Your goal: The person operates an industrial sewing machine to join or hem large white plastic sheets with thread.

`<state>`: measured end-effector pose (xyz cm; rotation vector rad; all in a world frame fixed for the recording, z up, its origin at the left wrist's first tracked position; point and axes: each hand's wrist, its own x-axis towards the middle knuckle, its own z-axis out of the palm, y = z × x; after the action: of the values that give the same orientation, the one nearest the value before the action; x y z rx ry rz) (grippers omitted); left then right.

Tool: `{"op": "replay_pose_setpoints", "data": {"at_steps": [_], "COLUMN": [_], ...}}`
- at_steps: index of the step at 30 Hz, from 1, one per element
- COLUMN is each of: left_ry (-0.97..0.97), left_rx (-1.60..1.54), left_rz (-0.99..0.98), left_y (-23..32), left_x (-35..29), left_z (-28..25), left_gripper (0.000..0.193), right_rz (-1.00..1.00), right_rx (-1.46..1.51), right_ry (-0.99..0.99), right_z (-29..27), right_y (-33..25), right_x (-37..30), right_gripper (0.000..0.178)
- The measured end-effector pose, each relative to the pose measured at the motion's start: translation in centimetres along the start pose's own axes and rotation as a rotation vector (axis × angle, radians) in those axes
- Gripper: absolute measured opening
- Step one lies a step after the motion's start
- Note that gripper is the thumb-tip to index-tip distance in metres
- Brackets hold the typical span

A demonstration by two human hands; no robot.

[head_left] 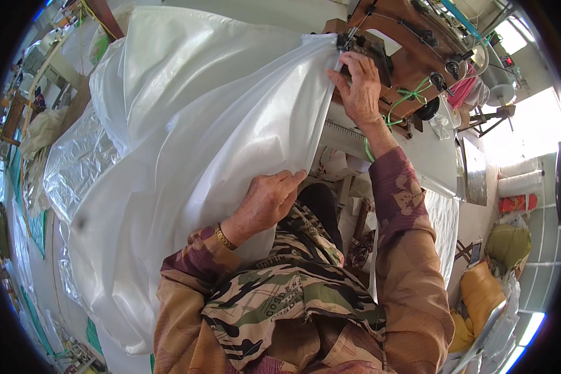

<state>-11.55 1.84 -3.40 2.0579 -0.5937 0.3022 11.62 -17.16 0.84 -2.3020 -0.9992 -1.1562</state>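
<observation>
**A:** What is in hand here?

**B:** Sewing, by my reading. A large sheet of white translucent woven plastic (199,124) fills the middle and left of the frame, and its top edge runs under the head of a brown industrial sewing machine (411,50) at upper centre-right. The right hand (360,87) lies on that edge just beside the needle area, fingers (338,78) spread and pressing flat on the sheet rather than pinching it.

**A:** And the other hand?

**B:** The left hand (265,202), lower centre, has its fingers (291,179) curled together over a fold of the same sheet, gripping it just above the lap.

**A:** So which stage?

**B:** I judge a seam along the edge is under way; how much is stitched I cannot tell, as the bulk hides it.

**A:** What does the next move call for?

**B:** Feeding the edge straight to the needle, the lower hand drawing slack from the heap while the upper one steers, fingertips clear of the needle.
</observation>
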Motion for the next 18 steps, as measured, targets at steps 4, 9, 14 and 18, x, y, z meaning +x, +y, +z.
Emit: {"op": "replay_pose_setpoints", "data": {"at_steps": [4,9,14,18], "left_ry": [-0.017,-0.010,-0.023,-0.035], "left_rx": [0.043,0.036,0.034,0.038], "left_rz": [0.003,0.047,0.008,0.004], "left_y": [0.1,-0.3,0.3,0.3], "left_x": [0.3,0.4,0.8,1.1], "left_z": [-0.2,0.6,0.7,1.0], "left_gripper": [0.035,0.034,0.029,0.030], "right_rz": [-0.032,-0.044,-0.008,-0.016], "right_rx": [-0.048,-0.087,-0.119,-0.140], "right_ry": [0.005,0.033,0.027,0.008], "right_z": [-0.7,0.4,0.3,-0.1], "right_y": [-0.6,-0.4,-0.1,-0.3], "right_x": [0.0,-1.1,-2.4,-2.4], "right_gripper": [0.038,0.034,0.039,0.041]}}
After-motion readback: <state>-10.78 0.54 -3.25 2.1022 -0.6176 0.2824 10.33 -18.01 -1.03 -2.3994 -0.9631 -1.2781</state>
